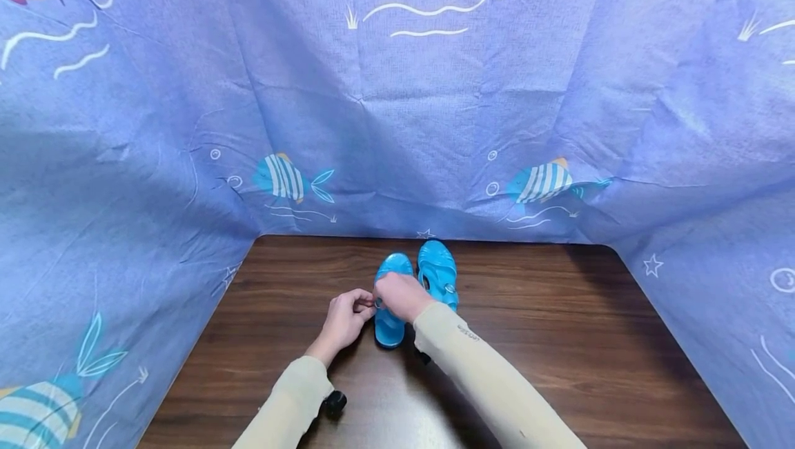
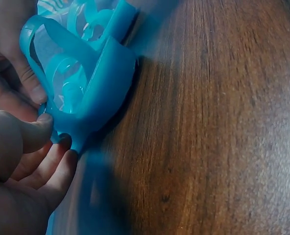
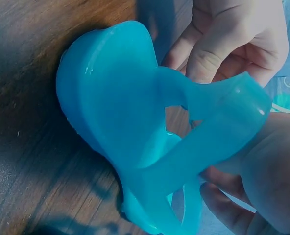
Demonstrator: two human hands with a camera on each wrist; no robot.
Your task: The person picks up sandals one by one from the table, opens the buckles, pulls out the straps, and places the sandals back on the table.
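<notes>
Two bright blue sandals, toes away from me, stand side by side on the table. Over the left sandal [image 1: 389,330], my right hand [image 1: 404,295] reaches across, its curled fingers pinching the ankle strap [image 2: 54,32] by its fastening. From the left side, my left hand [image 1: 344,318] pinches the strap's side piece between thumb and fingertips, close to the right fingers. The heel cup [image 3: 115,93] faces the right wrist camera, the strap arching above it. Just right of my right hand is the other sandal [image 1: 437,263], partly covered by the wrist and sleeve.
The dark brown wooden table [image 1: 559,338] runs out to both sides of the sandals. Blue fish-print cloth [image 1: 422,125] hangs behind and on both sides. A black object [image 1: 335,403] shows under the left sleeve.
</notes>
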